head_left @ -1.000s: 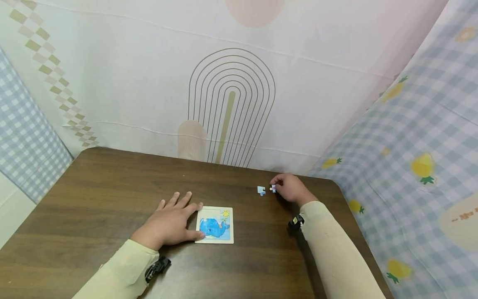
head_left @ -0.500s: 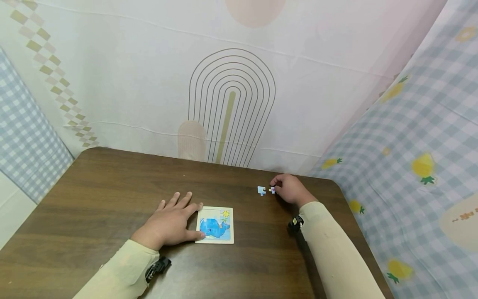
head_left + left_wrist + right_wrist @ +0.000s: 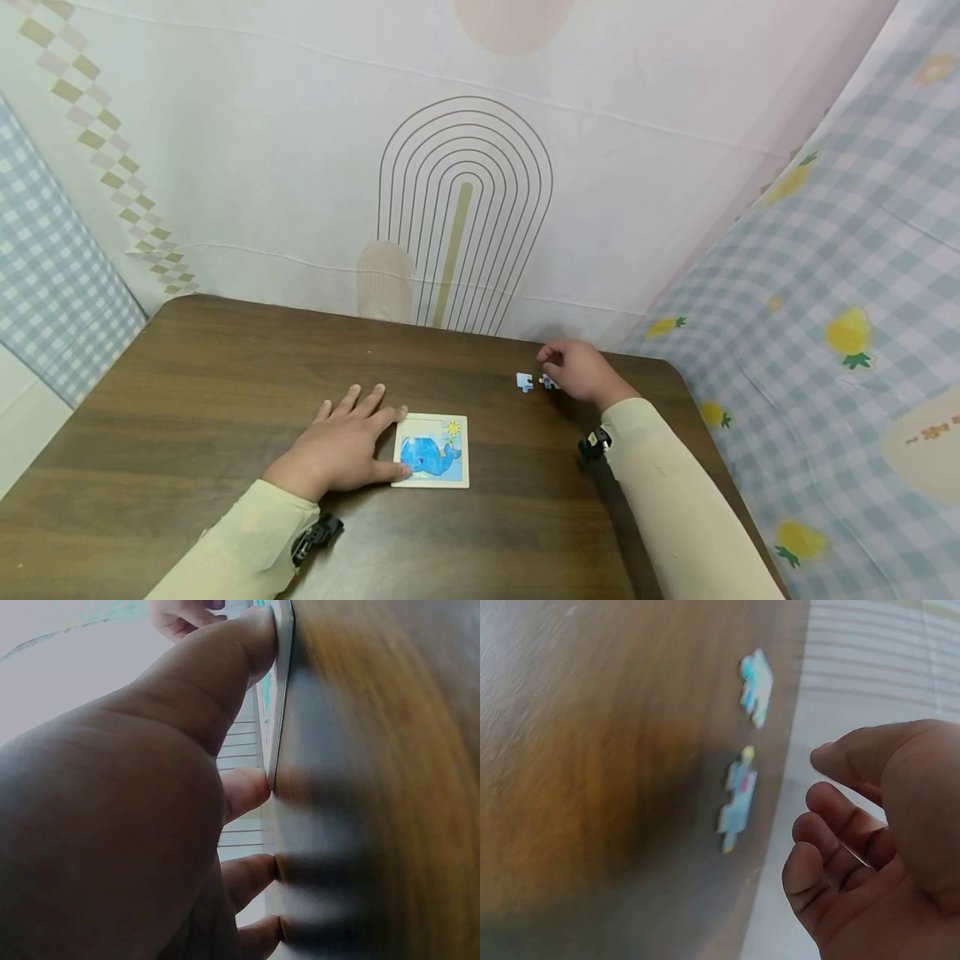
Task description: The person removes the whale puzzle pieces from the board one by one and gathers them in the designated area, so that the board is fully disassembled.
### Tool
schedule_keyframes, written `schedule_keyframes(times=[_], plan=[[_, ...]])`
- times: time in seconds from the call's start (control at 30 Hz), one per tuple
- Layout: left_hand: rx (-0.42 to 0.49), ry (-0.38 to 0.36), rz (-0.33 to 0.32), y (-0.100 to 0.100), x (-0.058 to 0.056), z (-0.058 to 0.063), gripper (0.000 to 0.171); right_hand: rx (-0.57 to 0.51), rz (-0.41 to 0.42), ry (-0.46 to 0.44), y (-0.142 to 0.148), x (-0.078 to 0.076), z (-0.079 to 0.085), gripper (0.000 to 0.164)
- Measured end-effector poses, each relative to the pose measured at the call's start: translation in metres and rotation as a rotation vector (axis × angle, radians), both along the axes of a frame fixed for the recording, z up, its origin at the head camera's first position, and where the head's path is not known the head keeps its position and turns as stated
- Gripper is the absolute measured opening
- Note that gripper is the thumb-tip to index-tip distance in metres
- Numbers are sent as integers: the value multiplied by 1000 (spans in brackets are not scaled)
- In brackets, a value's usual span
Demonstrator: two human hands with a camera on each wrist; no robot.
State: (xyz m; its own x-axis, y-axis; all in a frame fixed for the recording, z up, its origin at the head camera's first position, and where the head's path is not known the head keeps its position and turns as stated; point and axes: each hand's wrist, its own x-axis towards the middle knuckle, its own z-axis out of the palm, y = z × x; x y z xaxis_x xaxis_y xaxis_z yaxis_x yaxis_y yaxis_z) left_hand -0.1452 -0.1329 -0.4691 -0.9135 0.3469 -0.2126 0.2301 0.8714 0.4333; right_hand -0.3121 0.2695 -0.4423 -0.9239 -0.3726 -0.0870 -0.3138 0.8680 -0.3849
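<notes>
A square jigsaw puzzle board (image 3: 463,450) with a blue whale picture lies on the table. My left hand (image 3: 333,450) is spread flat beside it, thumb resting on its near left edge and index fingertip at its far left corner. To the right, my right hand (image 3: 581,371) hovers just above a puzzle piece (image 3: 739,799) with purple-pink and yellow marks. In the right wrist view its thumb and fingers are apart and loosely bent, holding nothing. A light blue puzzle piece (image 3: 524,382) lies just left of that piece.
The brown wooden table (image 3: 255,367) ends at a pale patterned cloth (image 3: 300,167) along its far side. Blue checked cloth (image 3: 825,333) hangs on the right. Black wrist cameras sit at both cuffs.
My right hand has let go of the marked puzzle piece and lifted slightly off it. That piece has turned a little and now shows more. My left hand and the board stay put.
</notes>
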Motion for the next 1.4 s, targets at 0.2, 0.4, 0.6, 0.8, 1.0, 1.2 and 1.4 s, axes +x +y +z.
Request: schedule_keyframes(times=[0.2, 0.4, 0.6, 0.8, 1.0, 1.2, 1.4], plan=[[2, 3, 0, 0, 0, 0, 97, -9, 69, 30, -21, 8, 11, 17], [4, 9, 3, 0, 1, 1, 99, -20, 158, 31, -45, 20, 16, 16], [0, 3, 6, 0, 1, 0, 97, 17, 254, 45, -70, 33, 19, 15], [-5, 0, 6, 0, 0, -1, 97, 39, 317, 34, -88, 46, 20, 11], [-2, 6, 7, 0, 1, 0, 98, 45, 375, 9, -101, 58, 18, 11], [-6, 11, 6, 1, 0, 2, 99, 50, 425, -33, -112, 67, 16, 11], [-6, 6, 7, 1, 0, 1, 99, 71, 488, -43, -117, 70, 11, 12]])
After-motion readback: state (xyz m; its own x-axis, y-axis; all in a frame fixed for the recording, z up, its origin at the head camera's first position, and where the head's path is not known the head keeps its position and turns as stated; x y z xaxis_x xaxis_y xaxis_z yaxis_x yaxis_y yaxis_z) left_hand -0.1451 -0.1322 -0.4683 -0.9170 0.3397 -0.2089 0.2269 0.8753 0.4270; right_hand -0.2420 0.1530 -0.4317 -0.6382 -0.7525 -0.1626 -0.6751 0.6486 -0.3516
